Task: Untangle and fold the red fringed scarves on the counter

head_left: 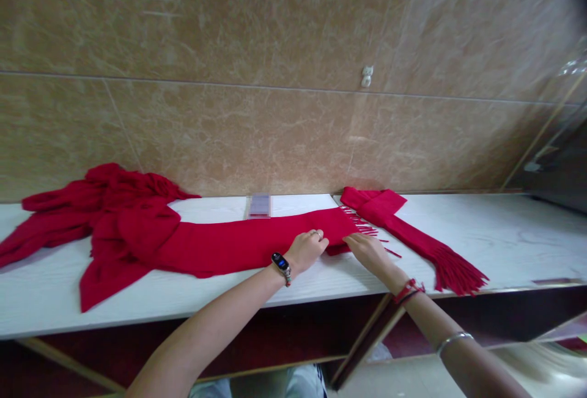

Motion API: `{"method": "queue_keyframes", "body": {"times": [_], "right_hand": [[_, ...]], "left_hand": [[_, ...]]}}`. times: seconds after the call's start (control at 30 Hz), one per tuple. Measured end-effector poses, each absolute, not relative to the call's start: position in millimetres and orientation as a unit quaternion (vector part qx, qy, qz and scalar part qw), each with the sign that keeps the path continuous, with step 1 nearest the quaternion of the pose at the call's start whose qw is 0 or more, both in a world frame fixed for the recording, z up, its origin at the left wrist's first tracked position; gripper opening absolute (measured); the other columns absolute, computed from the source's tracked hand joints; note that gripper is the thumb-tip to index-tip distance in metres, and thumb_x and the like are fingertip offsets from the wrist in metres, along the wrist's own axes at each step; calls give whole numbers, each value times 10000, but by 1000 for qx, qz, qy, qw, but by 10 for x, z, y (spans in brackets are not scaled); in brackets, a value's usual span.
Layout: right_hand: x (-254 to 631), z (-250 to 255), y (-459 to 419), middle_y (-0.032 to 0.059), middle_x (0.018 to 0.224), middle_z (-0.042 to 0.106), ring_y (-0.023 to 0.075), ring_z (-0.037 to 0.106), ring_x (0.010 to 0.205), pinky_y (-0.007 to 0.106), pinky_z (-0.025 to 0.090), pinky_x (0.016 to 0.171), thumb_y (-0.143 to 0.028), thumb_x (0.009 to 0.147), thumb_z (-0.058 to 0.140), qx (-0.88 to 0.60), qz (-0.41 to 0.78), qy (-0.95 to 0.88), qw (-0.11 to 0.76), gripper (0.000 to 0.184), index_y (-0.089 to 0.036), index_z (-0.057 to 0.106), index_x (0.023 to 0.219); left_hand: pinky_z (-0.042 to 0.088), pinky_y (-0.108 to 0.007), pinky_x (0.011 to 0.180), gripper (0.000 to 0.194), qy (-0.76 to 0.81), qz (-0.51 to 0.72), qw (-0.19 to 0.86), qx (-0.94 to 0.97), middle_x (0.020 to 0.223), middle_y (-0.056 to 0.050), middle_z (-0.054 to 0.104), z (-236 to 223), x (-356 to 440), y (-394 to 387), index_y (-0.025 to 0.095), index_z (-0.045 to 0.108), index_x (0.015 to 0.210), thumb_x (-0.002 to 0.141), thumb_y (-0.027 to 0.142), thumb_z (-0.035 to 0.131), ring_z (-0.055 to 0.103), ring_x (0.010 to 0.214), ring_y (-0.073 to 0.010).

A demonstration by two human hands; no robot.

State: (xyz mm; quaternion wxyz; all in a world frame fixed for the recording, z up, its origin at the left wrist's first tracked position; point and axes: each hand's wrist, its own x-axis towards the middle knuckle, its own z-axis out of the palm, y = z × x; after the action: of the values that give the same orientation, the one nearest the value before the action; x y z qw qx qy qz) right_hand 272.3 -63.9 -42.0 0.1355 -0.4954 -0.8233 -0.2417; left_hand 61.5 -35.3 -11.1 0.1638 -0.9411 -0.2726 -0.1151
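A red scarf (pixel 238 242) lies along the white counter, flat and folded lengthwise towards the right, where its end has fringe. My left hand (pixel 308 252) has its fingers curled on the near edge of the scarf, a watch band on that wrist. A little to the right, my right hand (pixel 370 254) pinches the near edge close to the fringed end. Between the two hands the edge is slightly lifted and rumpled. The scarf's left part runs into a crumpled heap of red cloth (pixel 114 208). My fingertips are partly hidden.
Another red fringed scarf (pixel 413 239) lies bent over itself at the right. A small clear packet with a printed label (pixel 259 206) sits behind the scarf near the tiled wall (pixel 257 135). The white counter (pixel 477 227) has open shelves below its front edge.
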Motion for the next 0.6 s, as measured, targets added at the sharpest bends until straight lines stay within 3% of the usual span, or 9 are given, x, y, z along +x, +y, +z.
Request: {"method": "queue_keyframes", "body": {"times": [0.1, 0.33, 0.6], "right_hand": [[2705, -447, -643, 52, 655, 573, 161, 522, 623, 266, 356, 578, -49, 813, 409, -492, -258, -820, 138, 225, -157, 568, 697], [2869, -493, -621, 62, 744, 587, 169, 530, 693, 272, 358, 613, -61, 819, 418, -483, -253, -832, 104, 187, -157, 575, 788], [2999, -450, -626, 57, 697, 556, 172, 499, 655, 284, 349, 584, -78, 829, 401, -487, -281, -821, 94, 218, -164, 561, 708]], "left_hand": [[470, -284, 644, 133, -254, -99, 177, -946, 889, -84, 550, -157, 623, -362, 140, 544, 900, 861, 93, 426, 531, 848, -195], [454, -281, 677, 117, -225, -93, 191, -951, 934, -90, 546, -172, 588, -351, 133, 542, 900, 853, 90, 445, 521, 889, -195], [428, -282, 654, 122, -184, -74, 214, -957, 930, -84, 553, -111, 650, -338, 139, 550, 903, 861, 100, 442, 505, 894, -196]]}}
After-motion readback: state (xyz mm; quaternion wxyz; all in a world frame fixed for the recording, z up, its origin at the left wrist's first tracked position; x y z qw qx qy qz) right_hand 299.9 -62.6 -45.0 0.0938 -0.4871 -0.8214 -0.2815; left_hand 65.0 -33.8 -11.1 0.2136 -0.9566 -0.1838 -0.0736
